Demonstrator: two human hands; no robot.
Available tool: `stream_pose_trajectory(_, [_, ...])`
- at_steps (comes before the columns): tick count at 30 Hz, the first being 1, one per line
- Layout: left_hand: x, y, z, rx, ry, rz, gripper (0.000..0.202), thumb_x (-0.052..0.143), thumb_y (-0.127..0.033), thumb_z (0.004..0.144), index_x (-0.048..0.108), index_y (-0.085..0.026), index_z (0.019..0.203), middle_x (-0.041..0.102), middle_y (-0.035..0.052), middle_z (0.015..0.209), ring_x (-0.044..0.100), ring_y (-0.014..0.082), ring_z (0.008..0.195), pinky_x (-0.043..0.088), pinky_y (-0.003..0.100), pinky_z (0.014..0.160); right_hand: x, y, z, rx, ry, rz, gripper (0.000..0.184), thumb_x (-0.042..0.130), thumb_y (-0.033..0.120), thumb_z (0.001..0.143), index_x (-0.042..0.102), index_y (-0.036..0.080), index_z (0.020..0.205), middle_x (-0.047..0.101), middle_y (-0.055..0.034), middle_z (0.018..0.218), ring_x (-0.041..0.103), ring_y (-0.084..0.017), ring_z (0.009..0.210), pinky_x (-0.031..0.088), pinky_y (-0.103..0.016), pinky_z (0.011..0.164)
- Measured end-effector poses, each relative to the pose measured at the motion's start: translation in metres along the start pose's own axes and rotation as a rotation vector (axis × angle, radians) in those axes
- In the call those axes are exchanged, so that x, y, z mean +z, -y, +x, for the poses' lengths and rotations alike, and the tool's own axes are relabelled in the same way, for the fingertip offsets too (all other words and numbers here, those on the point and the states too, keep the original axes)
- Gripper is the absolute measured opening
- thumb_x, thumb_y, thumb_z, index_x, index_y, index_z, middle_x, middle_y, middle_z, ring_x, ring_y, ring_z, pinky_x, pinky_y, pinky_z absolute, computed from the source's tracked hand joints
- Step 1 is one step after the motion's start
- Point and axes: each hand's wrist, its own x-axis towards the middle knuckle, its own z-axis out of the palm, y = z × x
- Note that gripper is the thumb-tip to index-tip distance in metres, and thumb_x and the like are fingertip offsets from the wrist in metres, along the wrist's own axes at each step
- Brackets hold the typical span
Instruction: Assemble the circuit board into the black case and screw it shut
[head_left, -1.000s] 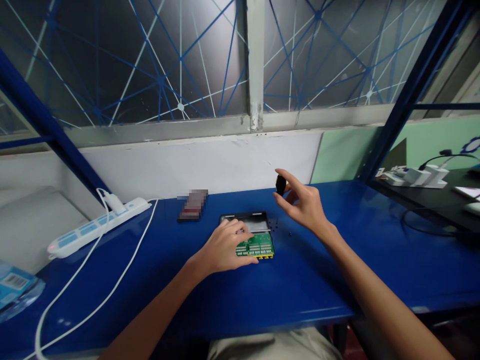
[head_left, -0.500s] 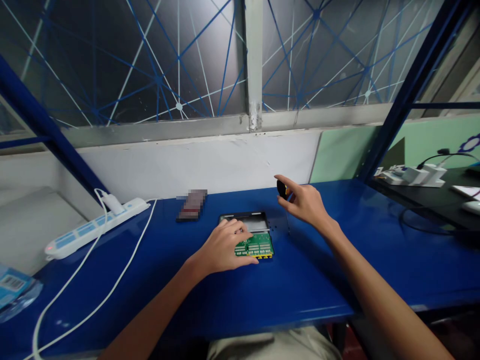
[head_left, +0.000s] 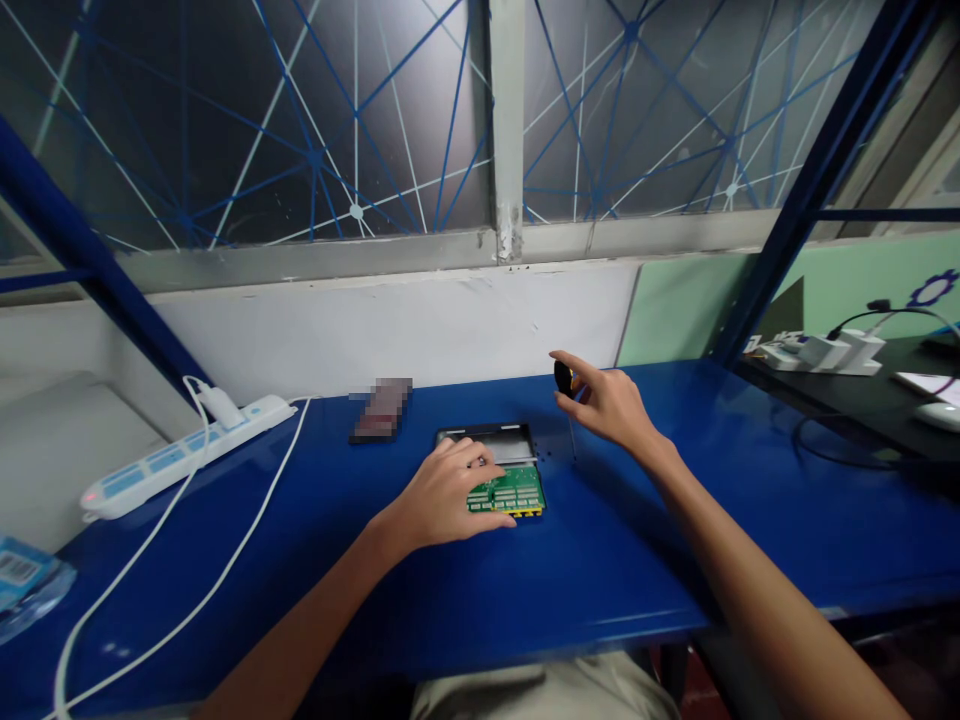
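Observation:
A green circuit board (head_left: 517, 487) with yellow ports along its front edge sits in an open black case (head_left: 491, 430) on the blue table. My left hand (head_left: 448, 492) grips the board's left part, thumb at the front edge and fingers curled over the top; it hides that side. My right hand (head_left: 611, 405) is raised to the right of the case, pinching the black and yellow handle of a screwdriver (head_left: 562, 378). Its thin shaft points down, with the tip near the tabletop. Several tiny dark screws (head_left: 545, 455) lie by the case's right side.
At the back left lies a dark flat object (head_left: 381, 410), blurred out. A white power strip (head_left: 187, 455) and its cable (head_left: 255, 540) run along the left. A plastic pack (head_left: 30, 585) sits at the far left edge. White plugs (head_left: 840, 350) stand on the black desk at right.
The view has shifted very slightly. Both hands keep their grips, and the board and screwdriver hold nearly the same places.

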Motion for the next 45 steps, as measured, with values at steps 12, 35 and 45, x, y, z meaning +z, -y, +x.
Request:
stream_pose_trajectory(12, [-0.001,-0.003,0.003,-0.051,-0.104,-0.137,0.024,0.063,-0.038,0.089,0.07,-0.022,0.105,0.066,0.0057,0.1,0.061,0.0206,0.091,0.044,0.034,0.084,-0.008,0.015,-0.005,0.031,-0.161,0.487,0.057,0.06,0.032,0.079,0.05,0.023,0.135,0.066,0.0022,0.068,0.064,-0.015,0.052,0.051,-0.029,0.057])
stream_pose_trajectory(35, [0.005,-0.012,0.009,-0.126,-0.221,-0.489,0.018,0.065,-0.028,0.087,0.073,-0.016,0.078,0.07,0.0053,0.08,0.065,0.017,0.075,0.05,0.027,0.071,0.001,0.058,-0.019,0.049,-0.122,0.924,0.059,0.064,0.036,0.08,0.044,0.026,0.134,0.062,0.0042,0.065,0.064,-0.016,0.049,0.056,-0.034,0.054])
stream_pose_trajectory(45, [0.003,-0.014,0.009,-0.142,-0.222,-0.498,0.026,0.059,-0.033,0.09,0.073,-0.016,0.077,0.069,0.0064,0.079,0.064,0.0172,0.075,0.05,0.028,0.071,0.002,0.059,-0.019,0.037,-0.137,0.875,0.059,0.063,0.037,0.081,0.042,0.027,0.135,0.061,0.0052,0.064,0.065,-0.016,0.049,0.057,-0.033,0.054])
